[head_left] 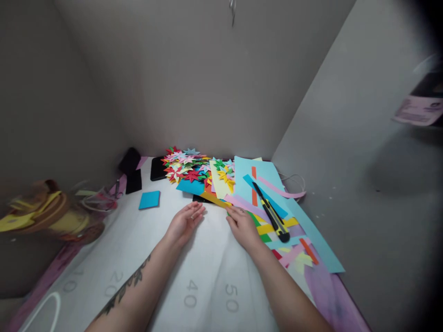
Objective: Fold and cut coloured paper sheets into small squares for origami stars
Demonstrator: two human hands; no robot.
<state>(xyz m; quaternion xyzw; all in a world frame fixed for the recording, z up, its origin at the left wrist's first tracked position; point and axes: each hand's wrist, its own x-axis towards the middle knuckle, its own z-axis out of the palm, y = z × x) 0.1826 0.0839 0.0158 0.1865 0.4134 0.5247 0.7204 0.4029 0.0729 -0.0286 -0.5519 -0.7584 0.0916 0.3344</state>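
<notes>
My left hand (185, 222) is over the white mat, palm turned inward, fingers loosely bent and holding nothing. Opposite it, my right hand (243, 227) has its fingers together at the near end of a yellow paper strip (215, 199); the thumb side partly hides the grip. The strip slants up and left to a blue piece of paper (191, 186). Beneath the strip shows the edge of a dark flat object (199, 198). Behind lies a heap of folded paper stars (185, 166) in many colours.
A yellow-black utility knife (273, 214) lies on coloured strips and light blue sheets (256, 168) at right. At left are a blue square paper stack (149, 200), a black square (133, 181) and a blurred pot-like container (65, 216). A black phone-like object (158, 169) lies behind. Grey walls enclose the table.
</notes>
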